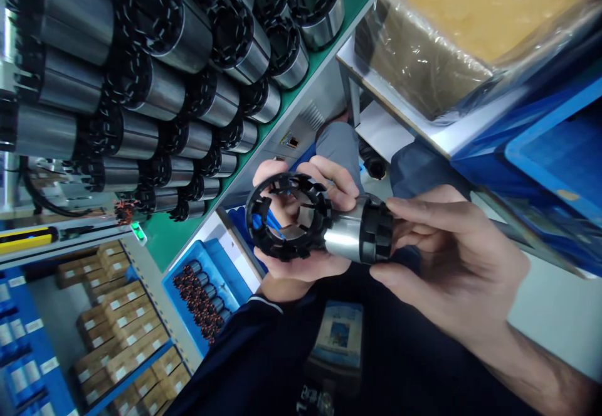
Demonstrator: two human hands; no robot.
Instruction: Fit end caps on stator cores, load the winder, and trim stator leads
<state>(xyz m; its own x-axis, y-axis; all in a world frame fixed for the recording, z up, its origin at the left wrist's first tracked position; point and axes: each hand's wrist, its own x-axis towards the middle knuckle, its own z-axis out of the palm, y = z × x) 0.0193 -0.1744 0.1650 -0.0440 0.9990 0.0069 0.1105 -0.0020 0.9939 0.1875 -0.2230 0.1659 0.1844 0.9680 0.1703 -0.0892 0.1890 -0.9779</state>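
A motor stator core (345, 235), a shiny metal cylinder with black slotted plastic at its right end, lies sideways between my two hands. At its left a black plastic ring (254, 231) with slots and teeth faces me; I cannot tell whether it is joined to the core. My left hand (305, 266) is wrapped round the ring and the core's left part, with fingers behind and above. My right hand (458, 253) pinches the black right end between thumb and fingers. Part of the left fingers shows through the ring's opening.
Several rows of similar stator cores (216, 96) stand on a green-topped bench (324, 58) at the upper left. A blue crate (235, 272) holds copper-wound parts. A plastic-lined box (418, 58) stands on the right shelf. Cardboard boxes (126, 322) are stacked at the lower left.
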